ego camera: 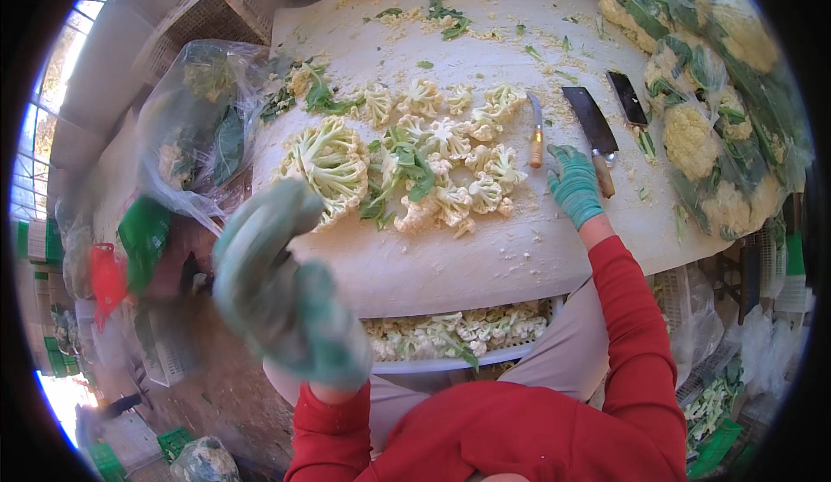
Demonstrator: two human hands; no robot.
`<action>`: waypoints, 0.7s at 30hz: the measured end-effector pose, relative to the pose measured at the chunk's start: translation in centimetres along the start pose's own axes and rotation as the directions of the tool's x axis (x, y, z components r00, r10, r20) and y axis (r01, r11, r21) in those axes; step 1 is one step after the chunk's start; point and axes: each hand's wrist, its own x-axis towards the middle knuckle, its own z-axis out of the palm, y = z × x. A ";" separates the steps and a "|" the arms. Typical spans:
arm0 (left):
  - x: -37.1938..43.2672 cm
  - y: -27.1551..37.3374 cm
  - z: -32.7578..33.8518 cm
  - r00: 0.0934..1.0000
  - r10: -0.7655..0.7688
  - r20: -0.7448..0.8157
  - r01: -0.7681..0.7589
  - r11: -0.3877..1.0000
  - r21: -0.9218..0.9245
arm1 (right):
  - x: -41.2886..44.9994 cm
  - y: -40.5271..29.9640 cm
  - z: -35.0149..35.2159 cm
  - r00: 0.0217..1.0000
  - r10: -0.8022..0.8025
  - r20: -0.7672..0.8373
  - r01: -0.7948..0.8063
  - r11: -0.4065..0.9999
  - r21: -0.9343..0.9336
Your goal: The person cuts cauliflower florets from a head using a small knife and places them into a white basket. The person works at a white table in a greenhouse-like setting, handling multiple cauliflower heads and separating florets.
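Note:
My left hand, in a blurred grey-green glove, is raised near the camera at the table's left front; its fingers are curled and whether they hold anything is not clear. Beyond it lies a large cut cauliflower head. My right hand, in a green glove, is on the white tabletop between a small knife with a wooden handle and a cleaver. Cauliflower florets and green leaves are scattered in the middle. A dark phone lies right of the cleaver.
Bagged cauliflowers are piled along the table's right edge. A plastic bag with leafy cauliflower stands at the left edge, with a crate behind it. A white crate of florets sits below the front edge, by my legs.

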 end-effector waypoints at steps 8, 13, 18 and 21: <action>-13.0 -17.3 8.1 0.875 -0.472 0.111 0.321 0.735 0.597 | 3.6 -3.9 1.9 0.962 0.274 0.002 -0.258 0.903 0.343; -8.9 -25.5 9.5 0.751 -0.618 0.232 0.310 0.641 0.703 | 5.6 -2.2 4.4 0.899 0.436 0.030 -0.426 0.858 0.285; -6.5 -28.4 7.4 0.779 -0.584 0.228 0.336 0.695 0.636 | 4.0 -1.8 1.8 0.714 0.422 0.559 -0.527 -0.202 0.826; -6.5 -26.9 7.1 0.810 -0.587 0.016 0.567 0.788 0.240 | -0.2 -1.8 0.5 0.773 0.366 0.519 -0.299 -0.511 0.806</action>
